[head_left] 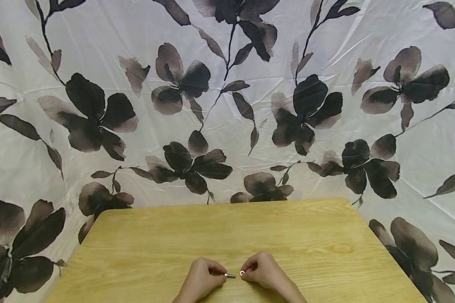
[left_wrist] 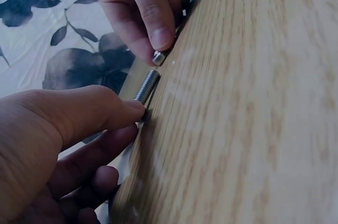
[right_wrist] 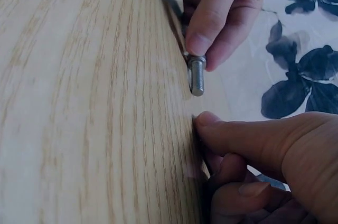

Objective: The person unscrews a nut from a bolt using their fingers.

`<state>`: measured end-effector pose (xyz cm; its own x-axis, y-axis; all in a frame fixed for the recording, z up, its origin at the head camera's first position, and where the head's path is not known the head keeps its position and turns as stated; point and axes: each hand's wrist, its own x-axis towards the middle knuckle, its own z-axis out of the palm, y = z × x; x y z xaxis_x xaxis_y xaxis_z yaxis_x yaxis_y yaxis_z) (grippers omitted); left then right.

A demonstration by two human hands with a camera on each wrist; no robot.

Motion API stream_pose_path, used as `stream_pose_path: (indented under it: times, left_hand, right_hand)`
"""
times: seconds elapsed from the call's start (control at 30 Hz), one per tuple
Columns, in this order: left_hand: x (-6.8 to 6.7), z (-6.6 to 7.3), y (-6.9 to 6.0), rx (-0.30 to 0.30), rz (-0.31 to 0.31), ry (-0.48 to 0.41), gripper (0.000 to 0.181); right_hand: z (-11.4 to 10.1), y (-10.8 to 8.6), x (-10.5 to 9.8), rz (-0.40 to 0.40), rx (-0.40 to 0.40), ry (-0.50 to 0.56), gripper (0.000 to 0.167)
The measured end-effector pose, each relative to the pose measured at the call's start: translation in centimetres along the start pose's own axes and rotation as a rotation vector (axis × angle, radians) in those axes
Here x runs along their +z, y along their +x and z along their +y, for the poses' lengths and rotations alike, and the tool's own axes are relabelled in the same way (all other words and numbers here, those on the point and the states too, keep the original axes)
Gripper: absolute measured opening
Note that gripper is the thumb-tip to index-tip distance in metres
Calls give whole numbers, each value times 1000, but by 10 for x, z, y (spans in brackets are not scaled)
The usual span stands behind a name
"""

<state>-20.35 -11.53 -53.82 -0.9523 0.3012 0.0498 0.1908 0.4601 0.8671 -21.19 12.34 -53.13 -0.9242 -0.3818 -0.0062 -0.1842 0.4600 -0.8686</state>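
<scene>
A threaded metal bolt (head_left: 230, 276) is pinched at one end between the thumb and fingers of my left hand (head_left: 199, 278). Its shank points right, and the threads (left_wrist: 149, 84) show clearly in the left wrist view. My right hand (head_left: 267, 271) pinches a small metal nut (head_left: 242, 273) by thumb and finger, its hole visible in the head view. A short gap separates the nut from the bolt's free end. In the right wrist view the bolt (right_wrist: 197, 78) is seen with its tip toward my right thumb; the nut is hidden there.
Both hands are low over the near part of a light wooden table (head_left: 220, 231) with rounded far corners. A white cloth (head_left: 250, 126) with dark flowers hangs behind the table and along its sides.
</scene>
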Motion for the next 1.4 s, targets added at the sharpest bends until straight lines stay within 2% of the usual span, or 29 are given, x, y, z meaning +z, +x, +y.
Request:
stream_pose_path:
  times: [0.37,0.73,1.0,1.2,1.3,1.4]
  left_hand:
    - [-3,3,4,6,-10,23,5]
    - [-3,3,9,10,-31,-5,5]
    - [-6,4,10,-29,-38,-20,19]
    - [-12,4,13,-9,-18,3,28]
    - [-15,3,14,-1,-17,16,30]
    - [-20,4,15,19,0,34,32]
  right_hand:
    - [0,4,-4,8,-14,-24,4]
    - [3,7,-5,4,-8,-15,5]
    - [2,6,-11,-52,4,11,7]
    - [-1,11,-15,-88,2,51,13]
    - [-1,13,-15,-97,-5,39,14]
    - [-2,16,-17,-98,-19,21,23]
